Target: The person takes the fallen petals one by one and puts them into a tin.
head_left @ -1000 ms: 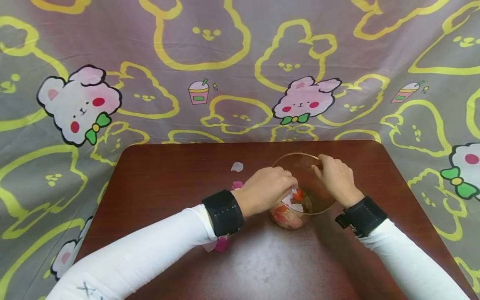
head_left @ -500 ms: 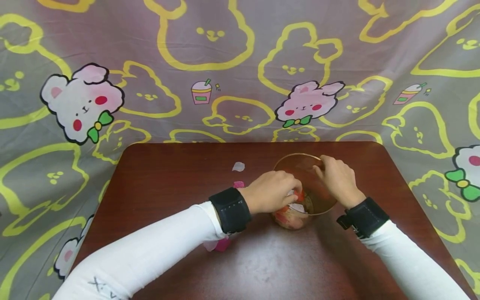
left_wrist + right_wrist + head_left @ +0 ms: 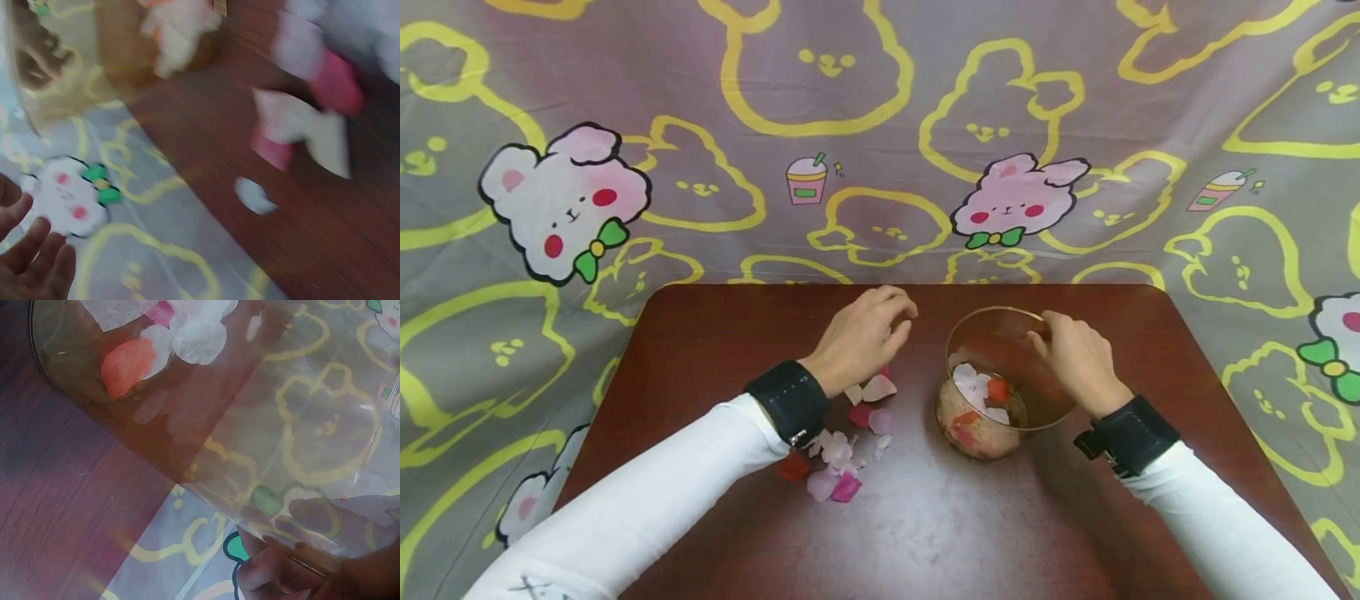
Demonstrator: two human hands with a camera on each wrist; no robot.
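A clear glass bowl (image 3: 1034, 408) stands on the dark red table (image 3: 925, 533), right of the middle, with white, pink and orange petals (image 3: 977, 392) lying in its bottom. My right hand (image 3: 1042, 330) pinches the bowl's far right rim; in the right wrist view its fingers (image 3: 281, 569) show through the glass bowl (image 3: 206, 425), with the petals (image 3: 156, 344) inside. My left hand (image 3: 898, 321) hovers over the far middle of the table, left of the bowl, fingers loosely curled and holding nothing. Loose petals (image 3: 850, 433) lie scattered under its wrist.
A cartoon-rabbit cloth (image 3: 850, 125) hangs behind the table and surrounds it. The blurred left wrist view shows pink and white petals (image 3: 300, 125), a small white petal (image 3: 253, 195) near the table edge, and my left fingers (image 3: 34, 262).
My left hand has come out of the bowl and moved left and farther away, uncovering the loose petals on the table. The right hand has stayed on the rim.
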